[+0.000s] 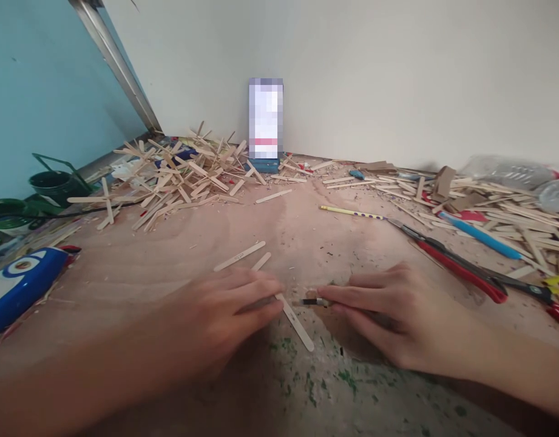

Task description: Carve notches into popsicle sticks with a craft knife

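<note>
My left hand (236, 309) is closed over a wooden popsicle stick (297, 325), pressing it against the tabletop; its lower end sticks out slanting to the right. Another stick end (261, 261) pokes out above the fingers; whether it is the same stick is hidden. Just beyond lies a loose popsicle stick (240, 255) with small print on it. My right hand (388, 309) pinches a slim tool (321, 301) with a metal collar and a dark flat tip, like a craft knife. That tip points left, a little apart from the held stick.
A pile of crossed sticks (183, 170) lies back left, and loose sticks (502, 212) back right. Red-handled scissors (461, 264), a blue pen-like tool (479, 235) and a yellow pencil (352, 212) lie right. A phone (266, 118) stands against the wall; a blue-and-white bottle (28, 282) lies left.
</note>
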`<state>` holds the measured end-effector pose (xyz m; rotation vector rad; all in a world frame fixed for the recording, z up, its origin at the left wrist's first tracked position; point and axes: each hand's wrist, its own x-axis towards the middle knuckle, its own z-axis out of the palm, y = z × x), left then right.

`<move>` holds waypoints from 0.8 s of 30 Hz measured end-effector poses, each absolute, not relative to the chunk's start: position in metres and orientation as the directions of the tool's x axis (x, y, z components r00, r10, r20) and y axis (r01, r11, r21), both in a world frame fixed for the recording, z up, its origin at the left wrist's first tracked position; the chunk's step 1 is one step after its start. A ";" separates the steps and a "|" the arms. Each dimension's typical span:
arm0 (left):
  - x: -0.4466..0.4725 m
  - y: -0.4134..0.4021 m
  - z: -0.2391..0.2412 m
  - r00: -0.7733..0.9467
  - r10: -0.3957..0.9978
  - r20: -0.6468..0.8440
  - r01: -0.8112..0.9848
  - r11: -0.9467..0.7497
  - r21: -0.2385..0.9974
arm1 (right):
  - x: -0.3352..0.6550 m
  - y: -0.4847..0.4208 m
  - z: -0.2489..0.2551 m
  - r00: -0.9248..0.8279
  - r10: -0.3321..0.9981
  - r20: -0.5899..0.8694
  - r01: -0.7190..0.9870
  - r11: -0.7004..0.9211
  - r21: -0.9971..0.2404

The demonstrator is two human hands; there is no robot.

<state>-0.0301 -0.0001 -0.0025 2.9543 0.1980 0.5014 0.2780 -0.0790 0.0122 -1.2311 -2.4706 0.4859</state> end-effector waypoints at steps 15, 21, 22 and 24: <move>-0.016 0.010 -0.004 0.962 0.131 0.241 0.074 -0.970 0.231 | 0.273 -0.088 0.015 -0.583 0.812 0.017 0.707 0.518 -0.481; -0.014 0.014 -0.007 0.962 0.116 0.249 0.074 -0.982 0.171 | 0.271 -0.090 0.010 -0.529 0.843 0.100 0.703 0.502 -0.504; -0.014 0.015 -0.006 0.960 0.116 0.254 0.078 -0.985 0.157 | 0.271 -0.090 0.009 -0.518 0.848 0.115 0.700 0.497 -0.513; -0.013 0.017 -0.004 0.955 0.100 0.280 0.063 -0.988 0.138 | 0.272 -0.089 0.004 -0.510 0.851 0.123 0.701 0.495 -0.514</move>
